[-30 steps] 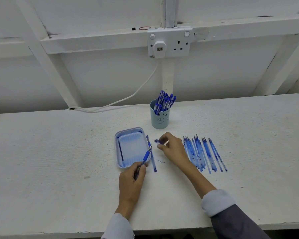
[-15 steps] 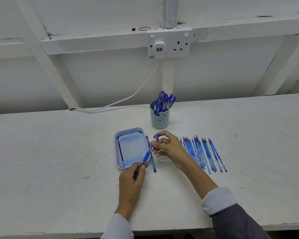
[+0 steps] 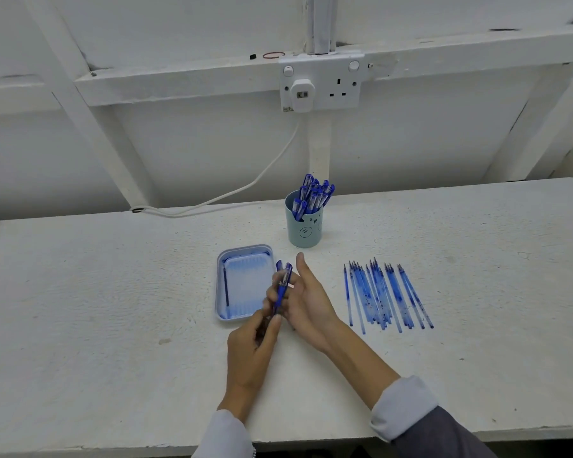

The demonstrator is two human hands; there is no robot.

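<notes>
Pen point(image 3: 282, 289) held tilted just beside the tray point(image 3: 219, 285): my left hand point(image 3: 250, 345) pinches its lower end, my right hand point(image 3: 308, 302) curls round its middle, thumb straight. I'd press both ends together in line, grips steady.

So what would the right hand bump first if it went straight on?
Probably the cup of pens, just past the raised thumb of the right hand. That hand and the left hand hold one pen; depth is unclear.

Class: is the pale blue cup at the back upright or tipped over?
Upright. The cup stands on its base on the table, and blue pens stick up from its open top.
</notes>
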